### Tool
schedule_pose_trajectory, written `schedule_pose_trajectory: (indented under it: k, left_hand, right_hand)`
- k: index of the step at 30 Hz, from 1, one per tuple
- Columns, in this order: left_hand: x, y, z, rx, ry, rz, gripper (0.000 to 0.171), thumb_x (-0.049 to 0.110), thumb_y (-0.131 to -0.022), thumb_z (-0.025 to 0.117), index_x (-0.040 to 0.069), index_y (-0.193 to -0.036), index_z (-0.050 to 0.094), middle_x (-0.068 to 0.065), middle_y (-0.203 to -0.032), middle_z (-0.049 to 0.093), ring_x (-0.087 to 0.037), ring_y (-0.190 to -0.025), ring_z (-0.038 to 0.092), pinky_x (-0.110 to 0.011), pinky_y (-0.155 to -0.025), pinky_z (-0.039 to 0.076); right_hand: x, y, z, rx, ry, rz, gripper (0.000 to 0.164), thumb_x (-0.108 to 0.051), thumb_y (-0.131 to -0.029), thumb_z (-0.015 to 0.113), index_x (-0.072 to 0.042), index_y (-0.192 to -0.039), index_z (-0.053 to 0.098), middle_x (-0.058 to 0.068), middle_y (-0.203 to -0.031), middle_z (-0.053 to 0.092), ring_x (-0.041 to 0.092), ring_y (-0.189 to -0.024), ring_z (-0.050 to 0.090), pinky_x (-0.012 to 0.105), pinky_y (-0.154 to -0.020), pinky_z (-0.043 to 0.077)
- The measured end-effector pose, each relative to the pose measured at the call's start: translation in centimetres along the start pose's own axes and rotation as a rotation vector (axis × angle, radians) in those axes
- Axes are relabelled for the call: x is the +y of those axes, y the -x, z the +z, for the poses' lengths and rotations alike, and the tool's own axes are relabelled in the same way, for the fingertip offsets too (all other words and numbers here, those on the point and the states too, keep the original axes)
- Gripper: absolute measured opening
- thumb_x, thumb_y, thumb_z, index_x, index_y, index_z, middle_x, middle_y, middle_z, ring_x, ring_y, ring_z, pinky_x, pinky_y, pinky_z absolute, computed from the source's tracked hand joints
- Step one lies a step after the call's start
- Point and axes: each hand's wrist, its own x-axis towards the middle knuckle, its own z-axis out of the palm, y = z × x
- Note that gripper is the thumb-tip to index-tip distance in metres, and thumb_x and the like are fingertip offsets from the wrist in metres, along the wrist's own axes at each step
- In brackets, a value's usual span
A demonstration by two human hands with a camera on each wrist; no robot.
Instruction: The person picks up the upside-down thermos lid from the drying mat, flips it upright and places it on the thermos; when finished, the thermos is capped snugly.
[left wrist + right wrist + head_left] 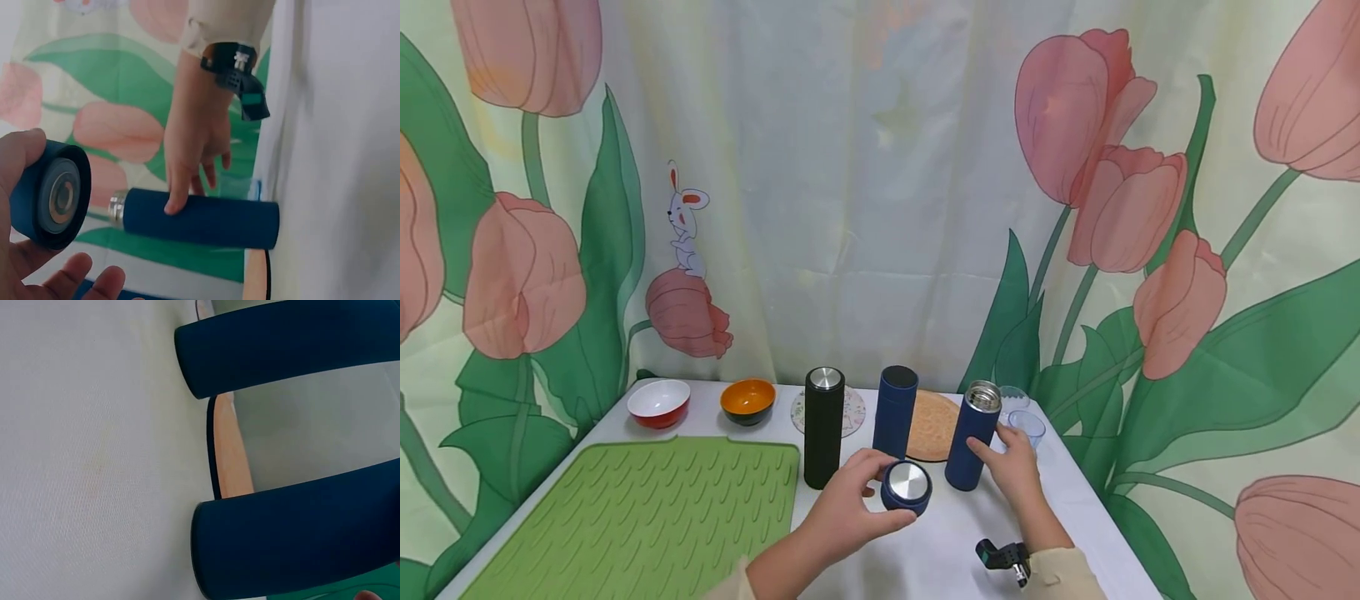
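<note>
My left hand [857,504] holds a blue flask lid [907,486] with a silver top above the table, thumb and index finger at its sides. The lid's underside shows in the left wrist view. At the right, my right hand [1017,465] has its thumb against an uncapped blue flask [967,446] with a bare steel neck. Its other fingers lie loosely beyond the flask, some apart from it. That flask stands upright on the table. Left of it stands another blue flask [895,417], its top dark, and a black flask [824,433] with a silver top.
A green ribbed mat [685,500] covers the left of the white table. Behind it are a red-and-white bowl [658,403] and an orange bowl [748,402]. A patterned disc [853,412], a round wooden board [936,421] and a clear cup [1027,427] are at the back.
</note>
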Motion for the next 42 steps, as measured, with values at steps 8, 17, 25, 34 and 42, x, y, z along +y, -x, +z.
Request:
schedule_pose_trajectory:
  k: [8,17,25,34,42]
  left_hand:
    - [0.4,-4.6,3.1,0.009,0.015,0.007,0.060,0.056,-0.084,0.087,0.026,-0.132,0.068,0.008,-0.124,0.064,-0.009,-0.110,0.063,-0.031,-0.089,0.058]
    - [1.3,-8.3,3.6,0.057,0.035,0.017,0.058,0.050,-0.085,0.088,0.028,-0.135,0.068,0.007,-0.130,0.070,-0.020,-0.118,0.067,-0.050,-0.092,0.060]
    - [1.9,-11.5,4.6,0.069,0.095,-0.002,0.060,0.048,-0.085,0.089,0.035,-0.139,0.067,0.010,-0.132,0.072,-0.020,-0.126,0.066,-0.036,-0.079,0.065]
    - [3.8,-14.8,7.2,0.121,0.150,0.015,0.064,0.050,-0.088,0.085,0.030,-0.144,0.063,0.005,-0.138,0.068,-0.021,-0.124,0.068,-0.047,-0.096,0.061]
    - [4.8,-16.7,8.5,0.115,0.129,-0.019,0.063,0.051,-0.088,0.085,0.032,-0.144,0.063,0.004,-0.143,0.066,-0.025,-0.131,0.066,-0.048,-0.103,0.059]
  right_hand:
    - [-0.1,0.2,0.6,0.016,0.010,-0.007,0.090,-0.051,-0.096,0.075,0.002,-0.160,0.041,0.033,-0.164,0.033,0.057,-0.151,0.029,0.076,-0.120,0.028]
    - [-0.7,-0.2,1.1,0.017,0.009,-0.041,0.084,-0.045,-0.096,0.075,0.000,-0.159,0.044,0.034,-0.162,0.037,0.058,-0.149,0.032,0.077,-0.118,0.031]
    - [-1.0,-0.4,1.3,-0.025,-0.006,-0.016,0.087,-0.049,-0.096,0.075,-0.004,-0.163,0.040,0.032,-0.167,0.031,0.058,-0.152,0.024,0.079,-0.115,0.032]
    - [0.0,-0.3,0.2,-0.038,-0.008,-0.021,0.091,-0.055,-0.096,0.075,-0.007,-0.164,0.038,0.029,-0.166,0.034,0.056,-0.154,0.024,0.079,-0.115,0.033]
    - [0.7,-0.4,-0.4,-0.058,0.005,-0.006,0.098,-0.062,-0.094,0.073,-0.007,-0.165,0.035,0.029,-0.166,0.034,0.056,-0.154,0.022,0.078,-0.115,0.033]
